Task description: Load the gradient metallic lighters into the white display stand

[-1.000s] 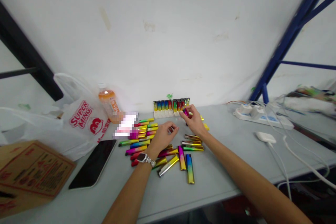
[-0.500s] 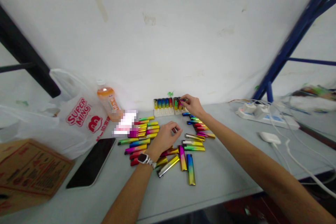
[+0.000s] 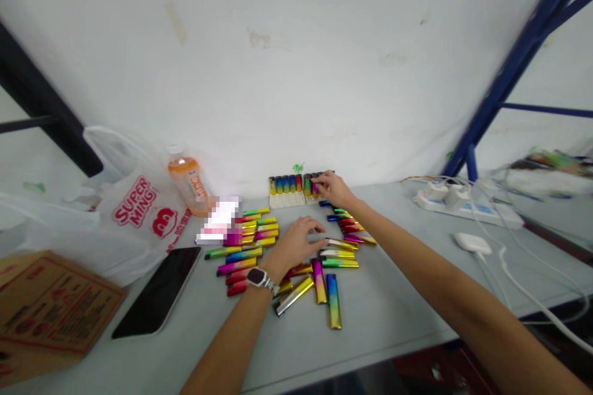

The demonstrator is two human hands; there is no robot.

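Several shiny two-tone lighters lie on the grey table. At the back, more stand upright in two pale holders with rows of holes, the left holder [image 3: 287, 200] and the right one, partly behind my fingers. My right hand [image 3: 334, 190] is closed, its fingertips pinching a magenta lighter [image 3: 315, 189] in the right holder's row. My left hand [image 3: 299, 242], with a watch [image 3: 257, 277] on its wrist, hovers over the middle of the lighters. Its thumb and fingers are apart, close to the end of a silver-and-gold lighter [image 3: 343, 244]. A blue-and-gold lighter [image 3: 333, 302] lies nearest the front.
On the left are a cardboard box [image 3: 55, 308], a white plastic bag [image 3: 152, 197], a dark-screened phone [image 3: 157, 293], an orange drink bottle [image 3: 188, 179] and a pixelated bright patch. A power strip [image 3: 491, 213], white adapter [image 3: 472, 243] and cables lie right. A wall stands behind.
My left hand has shifted slightly right, toward the silver-and-gold lighter. My right hand has moved a little left and down at the right holder. The view has shifted slightly.
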